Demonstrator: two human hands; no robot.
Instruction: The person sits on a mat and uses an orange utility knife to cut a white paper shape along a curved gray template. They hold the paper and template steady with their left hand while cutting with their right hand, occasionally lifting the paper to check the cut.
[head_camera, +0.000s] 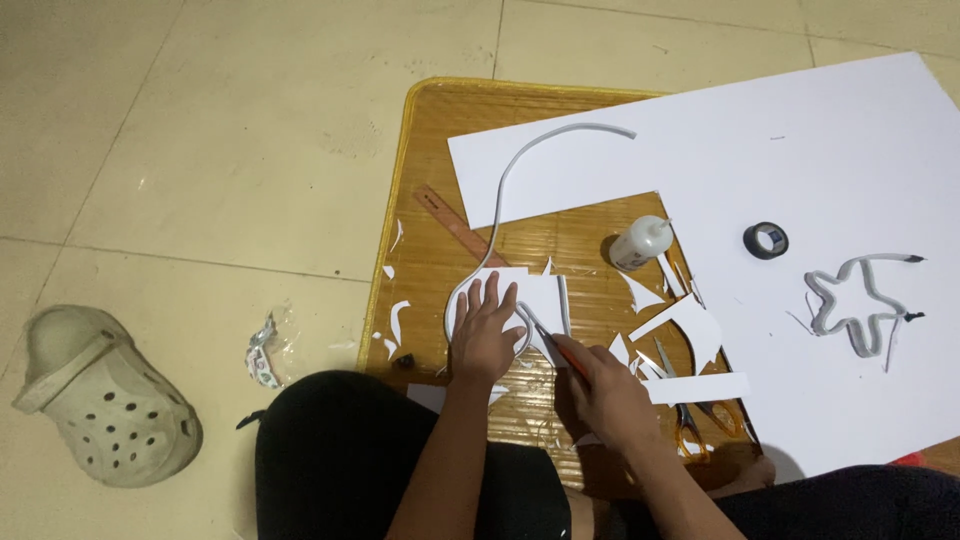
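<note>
My left hand (484, 325) lies flat, fingers spread, on a white paper piece (535, 292) on the bamboo mat (420, 160). A long white strip (510, 175) curves around that hand and runs up over the big white sheet (800, 150). My right hand (608, 392) grips a thin orange-handled tool (566, 354) whose tip touches the paper just right of my left fingers.
A white glue bottle (640, 242), black tape roll (765, 240), star-shaped strip outline (858, 305), orange-handled scissors (690, 420), wooden ruler (455, 222) and paper scraps (690, 325) lie around. A beige clog (105, 400) and a crumpled wrapper (265, 350) sit on the tiled floor at left.
</note>
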